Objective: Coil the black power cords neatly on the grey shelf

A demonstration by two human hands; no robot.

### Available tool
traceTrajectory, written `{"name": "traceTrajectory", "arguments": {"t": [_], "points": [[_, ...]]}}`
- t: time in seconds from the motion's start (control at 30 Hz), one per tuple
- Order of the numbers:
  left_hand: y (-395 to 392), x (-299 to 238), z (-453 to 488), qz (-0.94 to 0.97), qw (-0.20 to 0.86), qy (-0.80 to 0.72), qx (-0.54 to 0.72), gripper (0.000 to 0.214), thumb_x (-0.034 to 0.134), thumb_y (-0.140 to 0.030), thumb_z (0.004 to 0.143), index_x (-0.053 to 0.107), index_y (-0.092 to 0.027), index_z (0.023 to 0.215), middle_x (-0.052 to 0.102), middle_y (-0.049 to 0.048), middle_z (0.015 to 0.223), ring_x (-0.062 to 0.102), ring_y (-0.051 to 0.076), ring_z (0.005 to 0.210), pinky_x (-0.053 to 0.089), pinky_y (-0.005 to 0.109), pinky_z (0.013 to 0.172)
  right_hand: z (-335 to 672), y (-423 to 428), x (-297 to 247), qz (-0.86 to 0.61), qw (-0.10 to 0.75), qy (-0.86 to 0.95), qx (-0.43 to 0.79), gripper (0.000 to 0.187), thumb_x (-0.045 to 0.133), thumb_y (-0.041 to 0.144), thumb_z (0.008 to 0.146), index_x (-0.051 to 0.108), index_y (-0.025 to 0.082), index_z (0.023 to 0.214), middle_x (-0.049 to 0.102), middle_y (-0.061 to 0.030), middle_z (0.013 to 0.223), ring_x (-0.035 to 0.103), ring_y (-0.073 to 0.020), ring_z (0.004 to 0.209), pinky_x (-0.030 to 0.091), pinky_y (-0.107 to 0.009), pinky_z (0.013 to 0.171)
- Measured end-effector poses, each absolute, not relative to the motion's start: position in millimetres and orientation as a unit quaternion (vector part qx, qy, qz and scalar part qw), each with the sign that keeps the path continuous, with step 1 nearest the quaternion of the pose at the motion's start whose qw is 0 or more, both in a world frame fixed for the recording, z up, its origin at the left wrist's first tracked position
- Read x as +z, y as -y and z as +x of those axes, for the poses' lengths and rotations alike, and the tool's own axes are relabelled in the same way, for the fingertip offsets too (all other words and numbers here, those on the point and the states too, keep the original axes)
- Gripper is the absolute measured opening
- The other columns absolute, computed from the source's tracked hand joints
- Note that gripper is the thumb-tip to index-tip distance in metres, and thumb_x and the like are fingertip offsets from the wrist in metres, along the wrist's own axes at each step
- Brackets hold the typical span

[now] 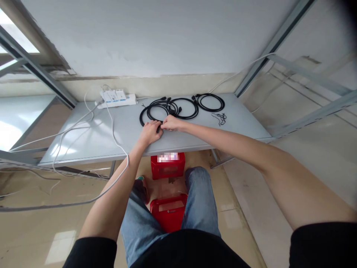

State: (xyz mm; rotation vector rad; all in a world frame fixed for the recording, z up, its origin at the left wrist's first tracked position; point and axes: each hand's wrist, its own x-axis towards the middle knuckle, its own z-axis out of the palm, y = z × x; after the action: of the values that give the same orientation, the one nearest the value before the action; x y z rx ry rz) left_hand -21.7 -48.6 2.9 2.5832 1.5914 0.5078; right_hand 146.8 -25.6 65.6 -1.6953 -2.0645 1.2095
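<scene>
On the grey shelf (122, 128), my left hand (151, 132) lies at the near side of a coiled black cable (141, 118), its fingers curled over the coil. Right beside it, my right hand (172, 123) is closed in a pinch close to the left thumb. What sits between those fingertips is too small to make out. A second black cable coil (197, 108) overlaps the first, just behind my right hand. Farther right lies a third black cable coil (211, 110), apart from my hands. Several thin black ties (222, 119) are in a loose bunch in front of it.
A white power strip (128, 100) with plugged-in adapters stands at the back left. A white cord (113, 128) loops over the shelf's front edge, across my left forearm. Metal posts (264, 56) frame the sides. Beneath are a red box (167, 171) and a red stool (170, 217).
</scene>
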Motion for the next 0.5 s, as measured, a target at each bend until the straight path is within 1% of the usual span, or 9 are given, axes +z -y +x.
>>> {"name": "traceTrajectory", "arguments": {"t": [0.07,0.13,0.2,0.27,0.33,0.37,0.43,0.5], "points": [[48.6,2.3,-21.8,0.839,0.032,-0.517,0.165,0.018,0.055,-0.028,0.095,0.068,-0.023,0.106,0.075,0.014,0.115,0.066,0.035,0.119,0.046,0.047,0.097,146.7,26.0,64.8,-0.578,0.101,0.711,0.388,0.022,0.064,0.016,0.087,0.058,0.018,0.066,0.045,0.0057,0.046,0.043,-0.0098,0.045,0.031,-0.022,0.046],[48.8,2.1,-21.9,0.839,0.032,-0.518,0.165,0.019,0.055,-0.028,0.095,0.068,-0.023,0.106,0.075,0.0141,0.116,0.066,0.036,0.119,0.046,0.047,0.097,146.4,25.2,63.2,-0.577,0.1,0.726,0.36,0.016,0.065,0.018,0.088,0.063,0.016,0.072,0.052,0.0035,0.052,0.051,-0.0112,0.05,0.037,-0.022,0.05],[49.0,2.4,-21.7,0.838,0.032,-0.52,0.164,0.02,0.055,-0.028,0.095,0.068,-0.023,0.108,0.075,0.0139,0.117,0.066,0.035,0.12,0.046,0.047,0.097,146.2,23.0,61.7,-0.573,0.095,0.75,0.316,0.01,0.067,0.018,0.087,0.069,0.014,0.078,0.063,-0.0007,0.063,0.06,-0.0133,0.062,0.042,-0.022,0.057],[49.2,3.0,-21.5,0.836,0.03,-0.524,0.161,0.02,0.055,-0.028,0.095,0.068,-0.023,0.109,0.076,0.0137,0.117,0.065,0.035,0.121,0.046,0.047,0.098,146.4,20.4,61.3,-0.562,0.085,0.779,0.264,0.007,0.068,0.018,0.087,0.074,0.013,0.085,0.073,-0.0051,0.079,0.066,-0.0154,0.076,0.043,-0.022,0.063],[49.3,3.5,-21.3,0.836,0.029,-0.525,0.16,0.02,0.055,-0.027,0.095,0.068,-0.023,0.109,0.075,0.0139,0.117,0.065,0.035,0.121,0.046,0.047,0.098,147.2,18.8,62.5,-0.548,0.077,0.802,0.226,0.011,0.069,0.017,0.087,0.077,0.013,0.092,0.077,-0.0073,0.092,0.068,-0.017,0.088,0.043,-0.022,0.068],[49.3,3.6,-21.2,0.836,0.028,-0.524,0.16,0.02,0.054,-0.027,0.095,0.068,-0.023,0.109,0.075,0.014,0.116,0.066,0.035,0.121,0.046,0.046,0.097,147.8,18.6,63.5,-0.541,0.072,0.809,0.22,0.013,0.068,0.017,0.088,0.078,0.013,0.095,0.078,-0.0075,0.095,0.068,-0.0173,0.091,0.042,-0.023,0.069],[49.3,3.4,-21.2,0.837,0.028,-0.522,0.161,0.02,0.054,-0.027,0.094,0.068,-0.022,0.108,0.075,0.0141,0.115,0.066,0.035,0.12,0.046,0.046,0.097,149.1,18.8,65.9,-0.532,0.064,0.814,0.222,0.015,0.066,0.018,0.09,0.079,0.013,0.096,0.079,-0.0077,0.095,0.068,-0.0175,0.092,0.042,-0.023,0.07],[49.1,2.8,-21.4,0.837,0.029,-0.522,0.163,0.019,0.054,-0.027,0.094,0.068,-0.022,0.107,0.075,0.0142,0.115,0.066,0.035,0.119,0.046,0.046,0.097,150.1,19.5,67.7,-0.534,0.062,0.814,0.221,0.016,0.065,0.019,0.09,0.079,0.013,0.093,0.078,-0.0081,0.092,0.068,-0.0178,0.09,0.041,-0.023,0.068]]}}
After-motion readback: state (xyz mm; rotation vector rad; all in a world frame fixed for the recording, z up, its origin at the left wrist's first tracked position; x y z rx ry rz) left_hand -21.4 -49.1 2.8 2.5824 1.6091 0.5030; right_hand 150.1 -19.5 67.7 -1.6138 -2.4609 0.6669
